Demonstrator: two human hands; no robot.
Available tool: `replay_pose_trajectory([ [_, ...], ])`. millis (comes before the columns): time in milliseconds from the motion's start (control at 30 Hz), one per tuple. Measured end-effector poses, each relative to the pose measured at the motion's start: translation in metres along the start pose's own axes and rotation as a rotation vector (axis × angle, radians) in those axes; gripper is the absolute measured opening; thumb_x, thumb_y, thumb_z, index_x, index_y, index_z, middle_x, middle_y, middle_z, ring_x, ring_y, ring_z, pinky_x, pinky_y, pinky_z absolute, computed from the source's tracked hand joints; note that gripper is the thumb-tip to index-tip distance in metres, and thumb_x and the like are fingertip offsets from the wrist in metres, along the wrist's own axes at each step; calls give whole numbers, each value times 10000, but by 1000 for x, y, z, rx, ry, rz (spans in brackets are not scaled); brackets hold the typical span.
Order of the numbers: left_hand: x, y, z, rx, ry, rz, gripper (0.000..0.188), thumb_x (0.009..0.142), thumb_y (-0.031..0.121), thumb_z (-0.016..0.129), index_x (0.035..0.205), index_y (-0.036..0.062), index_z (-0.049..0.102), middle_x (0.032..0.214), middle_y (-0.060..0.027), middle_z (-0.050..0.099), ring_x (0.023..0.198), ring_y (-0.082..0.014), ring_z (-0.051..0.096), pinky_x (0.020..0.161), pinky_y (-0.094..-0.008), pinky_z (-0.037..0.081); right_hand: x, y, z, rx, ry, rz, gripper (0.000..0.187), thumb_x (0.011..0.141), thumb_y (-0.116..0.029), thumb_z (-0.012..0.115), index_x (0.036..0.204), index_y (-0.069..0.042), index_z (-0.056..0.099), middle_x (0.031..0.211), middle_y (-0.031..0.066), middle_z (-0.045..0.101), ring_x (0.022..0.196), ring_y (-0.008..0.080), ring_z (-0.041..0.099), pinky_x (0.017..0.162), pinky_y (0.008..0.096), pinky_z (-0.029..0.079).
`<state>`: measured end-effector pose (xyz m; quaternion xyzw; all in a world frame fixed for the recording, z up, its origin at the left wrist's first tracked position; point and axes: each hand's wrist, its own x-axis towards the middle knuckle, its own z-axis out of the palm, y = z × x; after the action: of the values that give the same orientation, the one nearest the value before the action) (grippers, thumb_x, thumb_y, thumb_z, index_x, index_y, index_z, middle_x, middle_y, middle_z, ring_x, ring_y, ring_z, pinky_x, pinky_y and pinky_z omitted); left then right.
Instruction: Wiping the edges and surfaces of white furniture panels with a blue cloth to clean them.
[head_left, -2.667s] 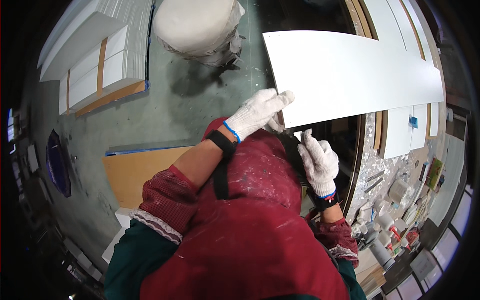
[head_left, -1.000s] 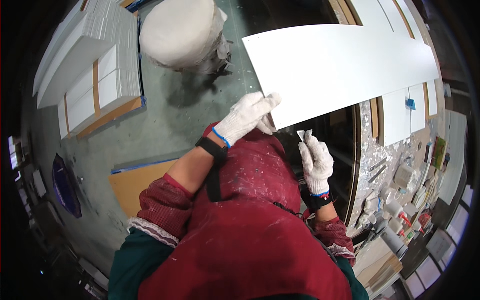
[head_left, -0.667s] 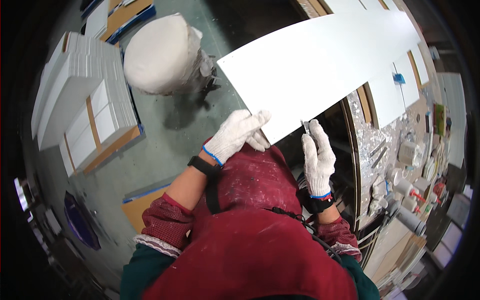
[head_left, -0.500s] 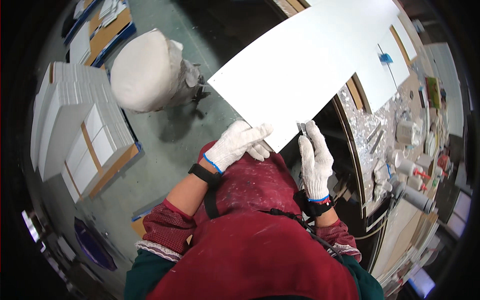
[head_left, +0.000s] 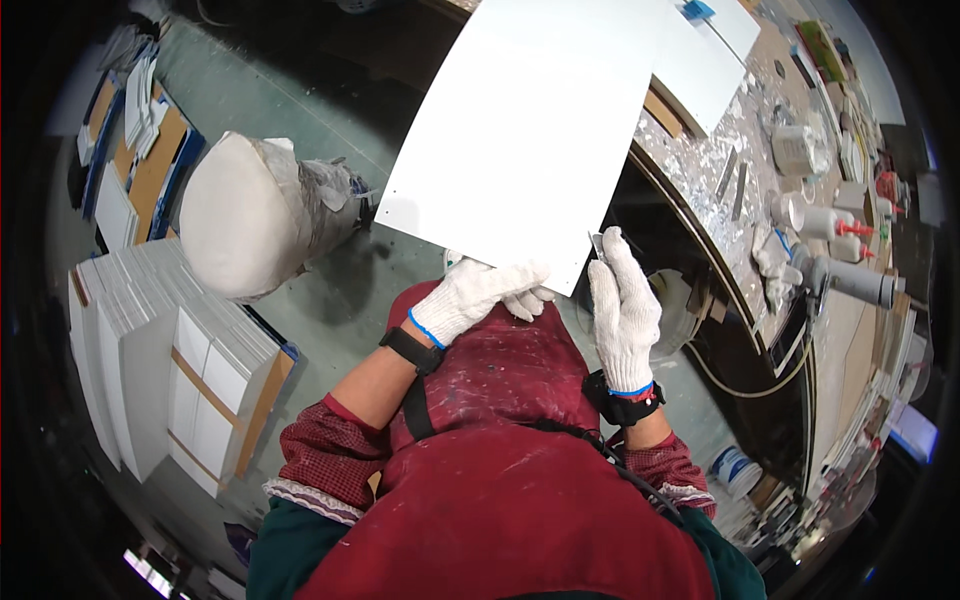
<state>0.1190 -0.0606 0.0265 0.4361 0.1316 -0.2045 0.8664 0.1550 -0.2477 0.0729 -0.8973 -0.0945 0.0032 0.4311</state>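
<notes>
A large white panel [head_left: 520, 130] reaches from my apron far across to the worktable, small holes showing near its near corners. My left hand [head_left: 478, 296], in a white knitted glove, grips the panel's near edge, with the thumb on top and the fingers curled underneath. At the panel's right edge, close to the near corner, my right hand [head_left: 626, 315] is closed in the same kind of glove. A small grey metal blade [head_left: 597, 242] pokes out between its fingertips and stands against that edge; the rest of it is hidden by the glove.
Right lies a paint-spattered worktable [head_left: 715, 215] with metal strips [head_left: 738, 192], white bottles with red tips [head_left: 832, 222] and a grey tool with a hose [head_left: 850, 280]. On the left stand a padded stool [head_left: 235, 215] and stacked white panels [head_left: 150, 340]. A white bucket [head_left: 735, 470] sits lower right.
The panel has swung round toward a more lengthwise direction, its far end shifting left. My view has turned with it. Both hands keep nearly the same hold, the blade still at the right edge.
</notes>
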Motion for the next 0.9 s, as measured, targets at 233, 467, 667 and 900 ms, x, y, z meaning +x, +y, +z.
replay_pose_trajectory([
  [233, 4, -9, -1, -25, -33, 15, 321, 901, 234, 633, 1007, -68, 638, 786, -145, 670, 658, -203, 669, 567, -297, 580, -7, -15, -2, -66, -60, 131, 401, 869, -40, 638, 1267, -47, 586, 1125, 146, 656, 985, 192, 629, 872, 294, 477],
  [467, 5, -5, 1, -35, -68, -3, 326, 906, 250, 634, 1031, -52, 640, 812, -146, 675, 670, -200, 665, 577, -301, 578, -20, -5, 6, -222, 37, 21, 442, 823, -144, 707, 1248, -221, 616, 696, 84, 560, 582, 253, 577, 558, 339, 486],
  [667, 3, -3, 0, -7, -43, -18, 338, 921, 270, 620, 1038, -46, 643, 819, -146, 677, 664, -193, 661, 569, -298, 573, -30, -4, 9, -260, 54, -13, 463, 817, -173, 717, 1262, -245, 608, 690, 74, 540, 574, 257, 576, 550, 359, 479],
  [900, 3, -5, -2, -23, -42, -26, 343, 929, 271, 610, 1033, -54, 646, 817, -148, 682, 665, -195, 664, 559, -300, 572, -42, -6, 6, -315, 11, 11, 495, 802, -177, 727, 1274, -257, 600, 685, 75, 511, 562, 265, 558, 546, 372, 468],
])
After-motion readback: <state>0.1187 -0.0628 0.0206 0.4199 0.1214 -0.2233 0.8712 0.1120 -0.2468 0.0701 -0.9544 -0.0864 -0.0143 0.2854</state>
